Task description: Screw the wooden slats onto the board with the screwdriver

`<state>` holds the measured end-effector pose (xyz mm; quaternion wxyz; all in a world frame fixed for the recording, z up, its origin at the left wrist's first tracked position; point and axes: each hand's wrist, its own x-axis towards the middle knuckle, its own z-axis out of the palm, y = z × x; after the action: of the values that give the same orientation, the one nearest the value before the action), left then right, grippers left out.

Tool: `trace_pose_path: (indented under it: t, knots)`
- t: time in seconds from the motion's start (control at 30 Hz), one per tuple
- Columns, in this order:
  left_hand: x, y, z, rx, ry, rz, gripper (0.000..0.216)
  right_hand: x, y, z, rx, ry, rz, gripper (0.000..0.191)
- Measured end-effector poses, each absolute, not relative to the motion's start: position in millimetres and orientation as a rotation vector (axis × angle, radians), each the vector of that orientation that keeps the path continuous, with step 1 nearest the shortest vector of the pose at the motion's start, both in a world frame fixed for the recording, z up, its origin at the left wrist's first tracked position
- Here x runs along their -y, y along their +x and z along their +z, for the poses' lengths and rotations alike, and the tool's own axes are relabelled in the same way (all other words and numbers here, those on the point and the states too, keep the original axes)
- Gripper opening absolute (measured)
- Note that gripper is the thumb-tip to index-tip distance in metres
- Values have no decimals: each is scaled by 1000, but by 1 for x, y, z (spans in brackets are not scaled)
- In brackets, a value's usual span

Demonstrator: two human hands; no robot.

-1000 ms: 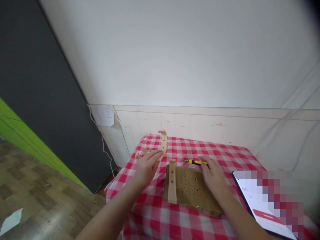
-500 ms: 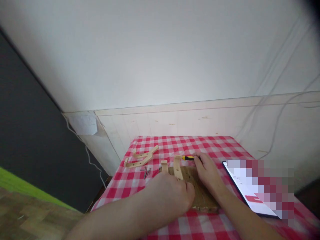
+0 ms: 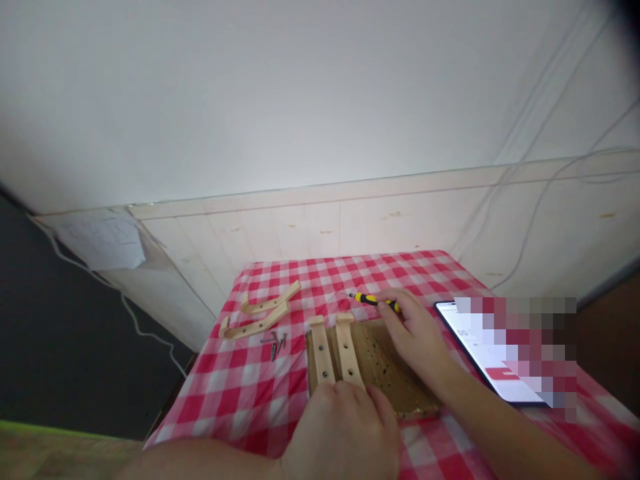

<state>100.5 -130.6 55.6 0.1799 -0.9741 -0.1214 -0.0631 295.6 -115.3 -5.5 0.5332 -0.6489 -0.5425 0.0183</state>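
Note:
My right hand (image 3: pixel 413 323) is closed around a yellow-and-black screwdriver (image 3: pixel 369 300), its thin tip pointing left, above the far edge of a brown wooden board (image 3: pixel 405 383). Two pale wooden hooks lie side by side across the board's left part: a left hook (image 3: pixel 321 350) with dark screw heads showing in its holes, and a right hook (image 3: pixel 345 343) with dark holes. My left hand (image 3: pixel 347 430) is closed over the near end of the right hook, its knuckles also covering the left hook's near end. The fingertips are hidden.
Two more wooden hooks (image 3: pixel 260 325) lie left of the board, with several loose screws (image 3: pixel 275 345) close by. A phone with a lit screen (image 3: pixel 480 347) rests to the right. Beneath is a red-and-white checked tablecloth (image 3: pixel 400 267), against a white panelled wall (image 3: pixel 300 230).
My left hand has slid toward me, uncovering more of both hooks. The screwdriver has come away from the right hook's far end, and its tip now shows. The view has shifted.

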Motion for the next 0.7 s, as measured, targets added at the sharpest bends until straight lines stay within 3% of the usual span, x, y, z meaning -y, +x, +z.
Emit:
trace_pose_path:
  t: [0.27,0.7]
  knots:
    - [140,110,50,528,-2791,-19,22,118,299,-5,1315,-1592,29,15]
    - [144,105,44,597,-2755,-192,25,121,298,-4,1378,-1609,35,13]
